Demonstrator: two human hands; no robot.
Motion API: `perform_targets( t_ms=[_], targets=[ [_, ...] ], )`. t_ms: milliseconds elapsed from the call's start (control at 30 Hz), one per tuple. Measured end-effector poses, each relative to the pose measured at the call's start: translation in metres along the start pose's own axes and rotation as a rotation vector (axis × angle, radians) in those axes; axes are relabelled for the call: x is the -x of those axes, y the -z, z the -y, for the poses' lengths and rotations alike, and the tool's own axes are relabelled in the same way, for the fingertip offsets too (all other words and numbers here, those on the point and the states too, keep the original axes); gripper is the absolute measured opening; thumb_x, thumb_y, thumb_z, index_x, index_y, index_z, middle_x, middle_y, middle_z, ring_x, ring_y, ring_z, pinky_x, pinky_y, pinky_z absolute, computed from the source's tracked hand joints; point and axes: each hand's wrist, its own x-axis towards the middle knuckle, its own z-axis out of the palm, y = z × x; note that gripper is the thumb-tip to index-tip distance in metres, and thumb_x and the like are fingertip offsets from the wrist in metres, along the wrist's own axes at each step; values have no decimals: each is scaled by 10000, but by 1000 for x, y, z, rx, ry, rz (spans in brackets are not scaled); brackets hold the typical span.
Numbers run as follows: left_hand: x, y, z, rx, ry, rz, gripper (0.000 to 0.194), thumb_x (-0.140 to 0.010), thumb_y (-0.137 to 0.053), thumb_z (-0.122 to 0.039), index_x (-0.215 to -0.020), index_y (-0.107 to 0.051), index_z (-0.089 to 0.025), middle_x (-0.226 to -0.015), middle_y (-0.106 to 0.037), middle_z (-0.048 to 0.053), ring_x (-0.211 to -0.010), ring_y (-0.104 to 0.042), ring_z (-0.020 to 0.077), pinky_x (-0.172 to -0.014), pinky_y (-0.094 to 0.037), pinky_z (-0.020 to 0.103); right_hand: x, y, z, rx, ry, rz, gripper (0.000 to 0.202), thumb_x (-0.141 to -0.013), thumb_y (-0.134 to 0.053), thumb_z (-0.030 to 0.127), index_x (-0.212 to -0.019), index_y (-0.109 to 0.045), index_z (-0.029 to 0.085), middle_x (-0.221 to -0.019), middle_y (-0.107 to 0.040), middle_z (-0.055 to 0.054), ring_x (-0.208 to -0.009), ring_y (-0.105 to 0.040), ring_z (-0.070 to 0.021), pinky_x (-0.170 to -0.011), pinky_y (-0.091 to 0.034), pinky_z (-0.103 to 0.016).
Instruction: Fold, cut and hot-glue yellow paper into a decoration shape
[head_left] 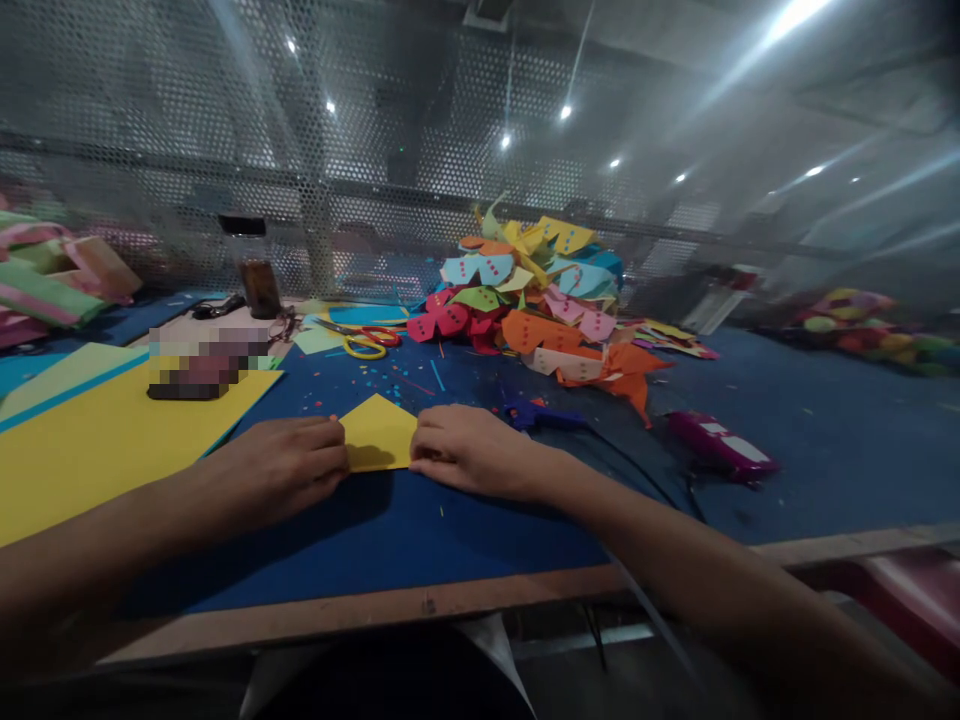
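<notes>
A small yellow paper (379, 432) with a peaked top edge lies on the blue table, between my two hands. My left hand (304, 465) pinches its left end with curled fingers. At its right end my right hand (461, 450) grips the paper, fingers folded. Just beyond the paper lie scissors with yellow handles (364, 347) and another pair with red handles (382, 336). Small paper scraps are scattered there. To the left, large yellow sheets (112, 440) are stacked over blue and green ones.
A pile of colourful folded paper shapes (555, 300) stands at the back. Right of my hands lie a blue glue gun (547, 415) with its cable and a purple device (720, 447). A jar (259, 275) stands at the back left. The table's front edge (360, 612) is near me.
</notes>
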Motion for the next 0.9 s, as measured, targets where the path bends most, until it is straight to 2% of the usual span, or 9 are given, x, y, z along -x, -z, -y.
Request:
perform_targets(
  t_ms=[200, 433, 600, 700, 900],
  targets=[
    [6, -9, 1, -19, 26, -11, 260, -1063, -441, -196, -973, -684, -210, -887, -700, 51, -790, -655, 192, -727, -471, 317, 2, 2, 4, 28, 7, 22, 80, -1000, -635, 171, -950, -696, 167, -937, -689, -62, -870, -584, -191, -754, -370, -289],
    [3, -8, -7, 17, 50, -46, 246, -1016, -459, -136, -894, -663, -204, -819, -672, 37, -730, -626, 175, -683, -450, 298, 2, 5, 8, -18, 10, 35, 60, -975, -652, 140, -933, -688, 165, -935, -690, -55, -849, -582, -182, -745, -378, -289],
    [-1, -7, -8, 164, 163, -59, 210, -963, -501, -172, -826, -657, -202, -762, -661, 17, -665, -612, 155, -623, -416, 268, 2, 5, 7, -128, -57, 56, 56, -980, -651, 150, -940, -688, 161, -948, -704, -51, -842, -605, -171, -746, -408, -274],
    [-2, -11, -1, 236, 262, -12, 184, -919, -538, -217, -789, -666, -199, -708, -657, 6, -612, -584, 148, -586, -396, 258, 2, 5, 4, -173, -90, 75, 49, -984, -657, 158, -949, -689, 149, -952, -708, -55, -831, -613, -166, -738, -415, -265],
    [-1, -12, 10, 391, 380, 59, 202, -949, -561, -320, -889, -718, -208, -796, -728, 20, -690, -643, 171, -645, -451, 264, 0, 6, 3, -195, -150, 91, 117, -1014, -646, 220, -933, -692, 149, -934, -704, -55, -815, -608, -163, -724, -409, -256]
  ],
)
